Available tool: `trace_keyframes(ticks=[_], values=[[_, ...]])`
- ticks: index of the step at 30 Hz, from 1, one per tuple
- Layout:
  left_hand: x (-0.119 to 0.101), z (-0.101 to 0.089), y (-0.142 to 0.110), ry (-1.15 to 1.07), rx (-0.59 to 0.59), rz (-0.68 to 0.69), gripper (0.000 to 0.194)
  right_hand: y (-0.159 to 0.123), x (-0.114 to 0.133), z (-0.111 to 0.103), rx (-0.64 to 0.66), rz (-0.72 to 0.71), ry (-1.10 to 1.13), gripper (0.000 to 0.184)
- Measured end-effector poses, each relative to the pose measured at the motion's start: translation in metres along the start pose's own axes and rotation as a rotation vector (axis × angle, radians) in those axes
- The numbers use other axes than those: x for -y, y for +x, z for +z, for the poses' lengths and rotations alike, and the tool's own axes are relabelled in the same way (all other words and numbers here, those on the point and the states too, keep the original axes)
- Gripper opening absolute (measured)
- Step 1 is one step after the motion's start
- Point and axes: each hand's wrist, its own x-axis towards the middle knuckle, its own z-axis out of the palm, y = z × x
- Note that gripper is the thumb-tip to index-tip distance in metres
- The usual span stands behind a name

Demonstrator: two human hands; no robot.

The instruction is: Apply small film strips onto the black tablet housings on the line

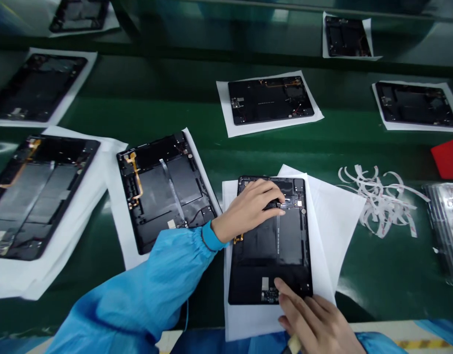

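Observation:
An open black tablet body [281, 246] lies on white sheets of paper [333, 216] in front of me, its inner parts facing up. My left hand [248, 209], in a blue sleeve, rests on the tablet's upper part with fingers curled and fingertips pressed on a small component near the top. My right hand [313, 319] lies at the tablet's lower right corner, fingers pressed together, one fingertip touching the bottom edge. What the left fingertips press on is too small to name.
Several more opened tablets on paper lie on the green belt: one [165, 189] just left, another [34, 194] far left, others [270, 98] behind. A heap of peeled white strips [381, 199] lies right, with a red object [449, 157] and a clear tray [447, 231].

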Motion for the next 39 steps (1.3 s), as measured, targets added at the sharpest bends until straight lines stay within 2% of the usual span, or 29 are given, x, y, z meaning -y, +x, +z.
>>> trace_keyframes(ticks=[2, 5, 11, 13, 17, 18, 20, 22, 25, 27, 29, 33, 36, 39], values=[[0.001, 0.001, 0.000, 0.000, -0.001, 0.001, 0.017, 0.001, 0.003, 0.004, 0.040, 0.010, -0.066, 0.026], [0.002, 0.001, 0.000, 0.005, -0.011, 0.004, 0.016, 0.008, 0.000, 0.010, 0.017, 0.048, -0.123, 0.025], [0.002, 0.002, 0.000, -0.054, -0.059, 0.006, 0.016, 0.041, -0.022, 0.006, 0.012, 0.184, -0.102, 0.026], [0.000, 0.002, 0.002, -0.158, -0.146, -0.016, 0.011, 0.054, -0.034, 0.004, 0.013, 0.224, -0.090, 0.026], [-0.006, -0.004, -0.003, -0.331, -0.486, -0.150, 0.007, 0.076, -0.056, 0.001, -0.024, 0.335, 0.017, 0.028], [-0.008, -0.005, -0.010, -0.323, -0.549, -0.192, 0.007, 0.079, -0.060, 0.001, -0.036, 0.364, 0.051, 0.029], [-0.014, -0.007, -0.035, -0.224, -0.573, -0.267, 0.005, 0.083, -0.066, -0.001, -0.064, 0.415, 0.132, 0.030], [-0.022, -0.005, -0.072, 0.001, -0.499, -0.327, 0.008, 0.080, -0.070, -0.006, -0.130, 0.457, 0.240, 0.026], [-0.036, 0.008, -0.131, 0.486, -0.401, -0.416, 0.013, 0.064, -0.074, -0.016, -0.317, 0.579, 0.320, 0.016], [-0.045, 0.021, -0.157, 0.584, -0.362, -0.483, 0.014, 0.048, -0.077, -0.019, -0.361, 0.671, 0.284, 0.013], [-0.049, 0.034, -0.166, 0.511, -0.348, -0.552, 0.015, 0.034, -0.079, -0.018, -0.275, 0.720, 0.247, 0.012], [-0.050, 0.046, -0.151, 0.198, -0.368, -0.639, 0.017, 0.021, -0.080, -0.008, -0.047, 0.739, 0.232, 0.022], [-0.051, 0.043, -0.140, -0.010, -0.427, -0.662, 0.022, 0.021, -0.080, -0.007, 0.030, 0.754, 0.247, 0.021], [-0.055, 0.039, -0.137, -0.276, -0.421, -0.722, 0.028, 0.029, -0.087, -0.022, 0.028, 0.750, 0.257, 0.017]])
